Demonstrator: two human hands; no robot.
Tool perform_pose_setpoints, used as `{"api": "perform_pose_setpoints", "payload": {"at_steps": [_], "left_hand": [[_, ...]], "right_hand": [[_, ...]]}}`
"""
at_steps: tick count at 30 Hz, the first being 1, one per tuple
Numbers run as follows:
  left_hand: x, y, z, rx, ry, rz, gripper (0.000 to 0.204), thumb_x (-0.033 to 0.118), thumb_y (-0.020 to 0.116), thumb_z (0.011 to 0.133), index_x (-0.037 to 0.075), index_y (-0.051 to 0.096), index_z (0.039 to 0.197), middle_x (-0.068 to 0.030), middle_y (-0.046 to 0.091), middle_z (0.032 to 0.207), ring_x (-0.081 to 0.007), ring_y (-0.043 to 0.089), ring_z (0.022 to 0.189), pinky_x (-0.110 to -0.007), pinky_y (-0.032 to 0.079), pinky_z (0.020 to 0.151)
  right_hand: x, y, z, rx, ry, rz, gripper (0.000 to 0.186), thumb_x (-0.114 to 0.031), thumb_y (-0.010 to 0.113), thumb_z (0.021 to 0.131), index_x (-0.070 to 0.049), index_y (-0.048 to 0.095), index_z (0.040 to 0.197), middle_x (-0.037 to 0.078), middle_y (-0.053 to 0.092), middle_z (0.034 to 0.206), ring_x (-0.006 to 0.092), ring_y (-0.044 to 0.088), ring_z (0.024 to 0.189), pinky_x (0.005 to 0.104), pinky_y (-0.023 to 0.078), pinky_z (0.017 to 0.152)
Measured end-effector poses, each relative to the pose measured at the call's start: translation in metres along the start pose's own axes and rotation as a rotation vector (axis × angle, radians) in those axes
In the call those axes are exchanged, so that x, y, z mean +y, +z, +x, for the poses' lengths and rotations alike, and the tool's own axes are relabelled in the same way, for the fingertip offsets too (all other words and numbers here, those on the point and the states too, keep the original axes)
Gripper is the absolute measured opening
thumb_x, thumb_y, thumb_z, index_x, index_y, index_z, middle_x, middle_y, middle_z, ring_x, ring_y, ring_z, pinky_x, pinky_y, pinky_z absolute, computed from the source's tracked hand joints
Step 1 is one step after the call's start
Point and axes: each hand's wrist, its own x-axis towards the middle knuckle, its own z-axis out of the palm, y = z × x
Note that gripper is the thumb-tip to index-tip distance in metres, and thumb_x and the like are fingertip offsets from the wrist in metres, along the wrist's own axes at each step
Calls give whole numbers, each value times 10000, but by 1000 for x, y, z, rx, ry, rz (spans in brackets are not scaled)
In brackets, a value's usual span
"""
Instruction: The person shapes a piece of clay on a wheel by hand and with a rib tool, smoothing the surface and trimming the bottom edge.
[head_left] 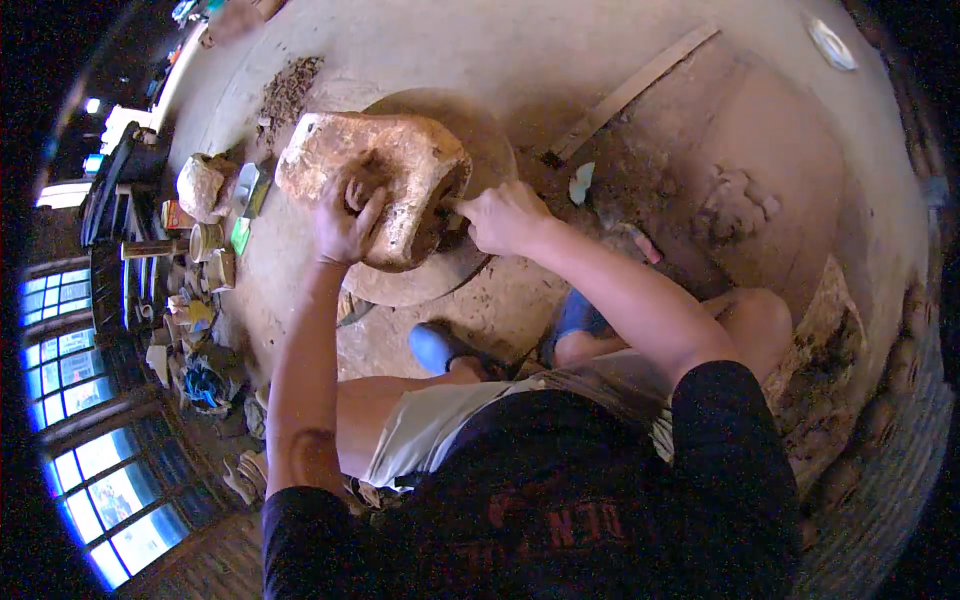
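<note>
A bulky, tan and whitish block (330, 140), like a plaster mould stained with clay, is tilted over a round disc (490, 130) on the floor. A dark hollow opens in its right side. My left hand (350, 215) grips the block from above, its fingers curled at a dark dent. At the edge of the hollow is my right hand (505, 218), closed with the fingers folded. Its fingertips reach to the opening, and what they hold, if anything, is hidden.
A long wooden board (640, 90) lies at the far right, near a pale shard (581, 184) and scattered brown clay. Dark crumbs (290, 88) lie at the far left. Along the left stand a whitish lump (204, 187), small pots (206, 241) and other clutter.
</note>
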Motion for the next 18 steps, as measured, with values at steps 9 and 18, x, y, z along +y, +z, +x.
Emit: {"api": "perform_pose_setpoints", "payload": {"at_steps": [9, 18], "left_hand": [[0, 11, 7, 72, -38, -75, 469, 129, 715, 932, -7, 596, 1365, -172, 668, 1328, -257, 621, 1251, -385, 473, 1088], [27, 26, 23, 238, -132, -2, 454, 230, 770, 876, 2, 667, 1254, -211, 707, 1171, -366, 687, 1087, -426, 537, 966]], "right_hand": [[0, -16, 8, -4, 55, 220, 507, -285, 665, 802, -56, 664, 1255, 288, 723, 981, 440, 712, 959, 515, 573, 875], [2, 40, 12, -52, -56, 741, 677, -261, 706, 800, -4, 536, 1403, 210, 736, 959, 375, 706, 839, 442, 579, 859]]}}
